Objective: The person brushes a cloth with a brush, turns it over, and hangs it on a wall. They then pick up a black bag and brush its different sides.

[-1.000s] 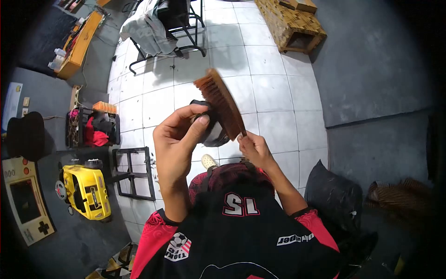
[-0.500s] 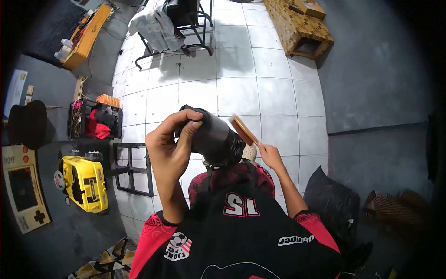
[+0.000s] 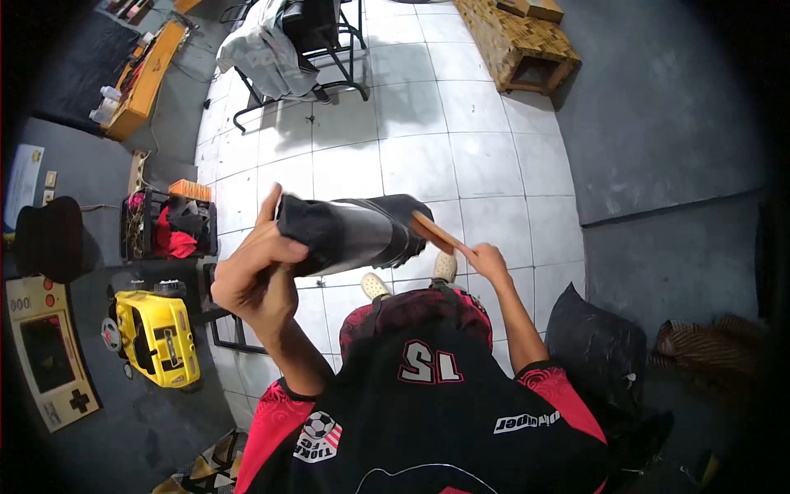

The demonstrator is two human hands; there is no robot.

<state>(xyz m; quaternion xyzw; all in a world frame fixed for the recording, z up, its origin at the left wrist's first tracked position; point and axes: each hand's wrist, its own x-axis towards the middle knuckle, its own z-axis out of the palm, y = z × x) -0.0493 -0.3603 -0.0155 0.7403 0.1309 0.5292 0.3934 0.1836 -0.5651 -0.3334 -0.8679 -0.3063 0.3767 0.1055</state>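
Note:
My left hand (image 3: 257, 265) is closed on the open end of a black boot (image 3: 350, 235), with the thumb pressed against its near side. The boot lies nearly sideways in the air, its glossy shaft toward the left hand and its darker end to the right. In my right hand (image 3: 488, 262) is a wooden brush (image 3: 436, 231), gripped by its handle. The brush head is against or just beside the right end of the boot; its bristles are mostly hidden.
Below are my pale clogs (image 3: 445, 265) on white tiles. To the left stand a yellow toy car (image 3: 156, 337), a black metal frame (image 3: 230, 329) and a crate of clothes (image 3: 169, 222). A cloth-draped chair (image 3: 271, 53) is ahead, a black pillow (image 3: 594, 342) to the right.
The boot has swung from a tilted pose to nearly level. My left hand has moved left and turned with it. The brush has shifted slightly down and stays by the boot's right end.

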